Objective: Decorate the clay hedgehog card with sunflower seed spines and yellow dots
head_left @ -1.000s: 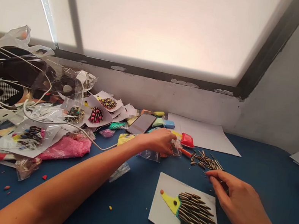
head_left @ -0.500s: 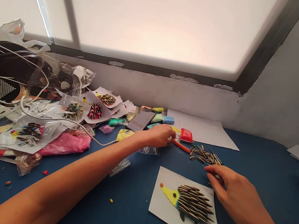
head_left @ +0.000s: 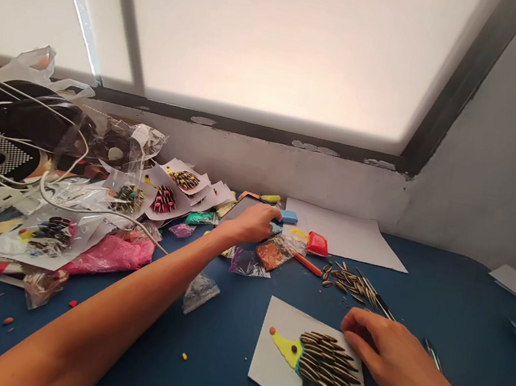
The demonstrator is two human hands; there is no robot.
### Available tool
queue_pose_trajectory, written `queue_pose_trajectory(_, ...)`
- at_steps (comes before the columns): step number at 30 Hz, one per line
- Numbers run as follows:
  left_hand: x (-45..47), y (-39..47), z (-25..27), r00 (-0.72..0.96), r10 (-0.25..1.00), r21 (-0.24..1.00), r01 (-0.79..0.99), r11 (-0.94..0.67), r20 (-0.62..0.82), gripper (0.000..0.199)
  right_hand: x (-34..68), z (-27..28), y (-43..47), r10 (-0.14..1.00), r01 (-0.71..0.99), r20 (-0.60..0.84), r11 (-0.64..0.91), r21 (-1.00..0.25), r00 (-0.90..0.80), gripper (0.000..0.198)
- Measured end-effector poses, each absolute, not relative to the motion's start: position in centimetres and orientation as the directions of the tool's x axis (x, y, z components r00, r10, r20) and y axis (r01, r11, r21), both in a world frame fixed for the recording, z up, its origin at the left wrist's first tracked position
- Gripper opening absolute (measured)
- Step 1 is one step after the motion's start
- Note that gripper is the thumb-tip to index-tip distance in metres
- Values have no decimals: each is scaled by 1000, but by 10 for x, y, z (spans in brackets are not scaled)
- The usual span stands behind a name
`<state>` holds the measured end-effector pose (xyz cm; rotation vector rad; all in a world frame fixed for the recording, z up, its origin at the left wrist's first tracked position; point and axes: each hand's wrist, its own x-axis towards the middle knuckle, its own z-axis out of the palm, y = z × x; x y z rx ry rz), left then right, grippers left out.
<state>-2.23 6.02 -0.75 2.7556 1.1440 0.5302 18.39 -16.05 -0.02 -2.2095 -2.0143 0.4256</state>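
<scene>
My left hand [head_left: 257, 223] reaches over the small modelling-clay packets at the back. Its fingers are apart and bent downward, beside a blue packet [head_left: 289, 217] and over part of a dark phone [head_left: 242, 205]. My right hand [head_left: 375, 337] rests loosely curled at the upper right edge of a white card [head_left: 269, 381], with nothing seen in its fingers. On the card is a hedgehog [head_left: 327, 365] with a yellow clay face, a reddish nose and sunflower-seed spines. Loose sunflower seeds [head_left: 347, 280] lie behind my right hand.
An orange stick-like tool [head_left: 308, 265], a red packet [head_left: 317, 244] and an orange-brown packet [head_left: 272, 253] lie mid-table. White paper [head_left: 355, 237] is by the wall. Finished hedgehog cards [head_left: 183, 180], a pink bag [head_left: 112, 254] and white cables [head_left: 100, 210] crowd the left.
My left hand has moved left and back from beside the orange tool, uncovering the orange-brown packet. My right hand has drawn back from the seeds to the card's edge.
</scene>
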Motion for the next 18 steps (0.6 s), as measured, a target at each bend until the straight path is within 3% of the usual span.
queue_pose_trajectory(11,-1,53,-1,669,704,301,638,-709,238,37,179,-3,-159,997,945,-64,-61,-321,42,32)
queue_pose_trajectory(18,42,64,-1,729,680,276,638,-719,85,28,174,1,-163,1000,949,-2,-22,-315,23,31)
